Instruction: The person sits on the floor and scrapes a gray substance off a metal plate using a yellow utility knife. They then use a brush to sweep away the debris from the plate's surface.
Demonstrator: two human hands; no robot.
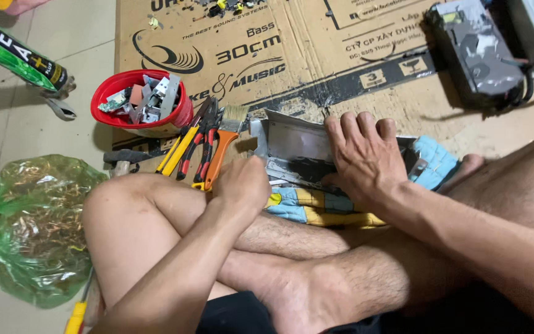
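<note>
With our right hand point(366, 158) spread flat on the grey metal housing point(295, 148) lying on the patterned cloth point(316, 207) before our crossed legs and our left hand point(242, 182) fisted at its edge, we risk cutting ourselves if the sheet slips.

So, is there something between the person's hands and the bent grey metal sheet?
Nothing visible. The right hand lies flat on the bent grey metal sheet, and the left hand touches its near left edge.
</note>
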